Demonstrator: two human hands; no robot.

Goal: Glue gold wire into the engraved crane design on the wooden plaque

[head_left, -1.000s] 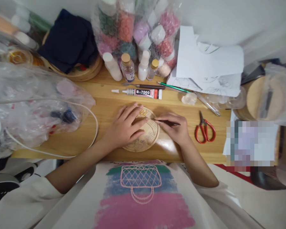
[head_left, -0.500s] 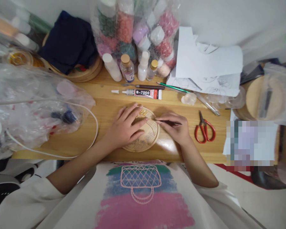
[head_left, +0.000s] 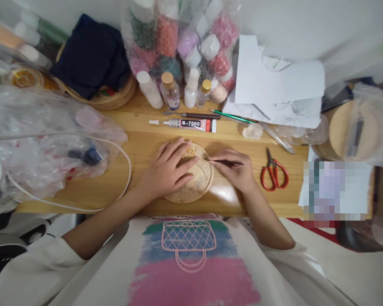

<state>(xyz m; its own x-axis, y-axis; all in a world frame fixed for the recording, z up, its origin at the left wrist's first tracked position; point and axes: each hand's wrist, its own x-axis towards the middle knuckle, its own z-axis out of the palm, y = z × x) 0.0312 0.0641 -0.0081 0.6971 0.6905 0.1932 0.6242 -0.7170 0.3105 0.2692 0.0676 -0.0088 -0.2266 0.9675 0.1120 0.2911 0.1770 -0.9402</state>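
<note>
A round, pale wooden disc [head_left: 199, 177] with line patterns and some gold-coloured detail lies on the table. My left hand [head_left: 170, 168] rests across its left part, fingers spread and palm down, covering much of the pattern. At the disc's right edge, my right hand [head_left: 231, 168] pinches a thin, dark, pointed tool [head_left: 227, 162]. The tool's tip meets the disc near its upper right, close to my left fingertips. Whether it is tweezers or a brush I cannot tell.
Red-handled pliers or snips [head_left: 274, 172] lie right of my hands. Beyond the disc are a B-7000 glue tube [head_left: 191, 123], a brown-handled tool [head_left: 201, 115], a green pencil [head_left: 231, 116] and small bottles [head_left: 170, 95]. A white cable [head_left: 129, 170] loops at left beside plastic bags [head_left: 44, 144].
Both hands and the disc keep almost the same place. My right forearm has shifted very slightly to the right.
</note>
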